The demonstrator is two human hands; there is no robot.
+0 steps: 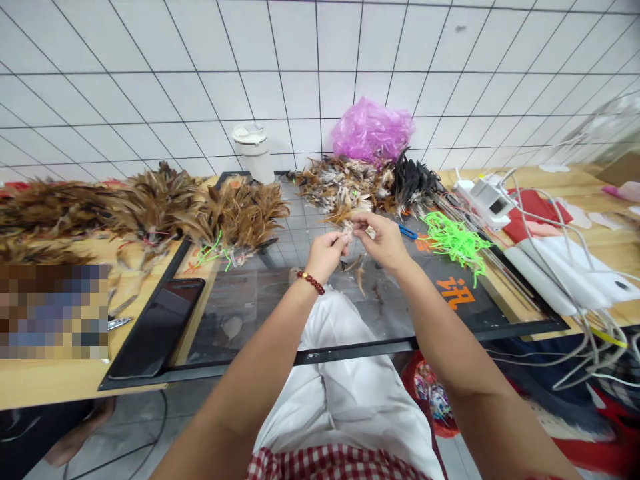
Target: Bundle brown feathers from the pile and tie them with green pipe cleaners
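Note:
Over the dark glass panel (280,293), my two hands meet with fingertips almost touching. My left hand (327,255), with a red bead bracelet (311,283) on its wrist, is closed in a pinch on a small bunch of feathers (345,217), brown and whitish. My right hand (384,243) pinches the same bunch from the other side. The quill ends are hidden by the fingers. Just beyond lies a pile of mixed feathers (345,183), with black feathers (416,179) at its right. A few loose feathers (360,275) lie below my hands.
Brown feather bundles (245,213) line the left. Bright green ties (455,241) and a blue tool (407,232) lie right. A white cup (254,153) and pink plastic bag (373,130) stand behind. A phone (159,327) is front left; cables (575,320) tangle far right.

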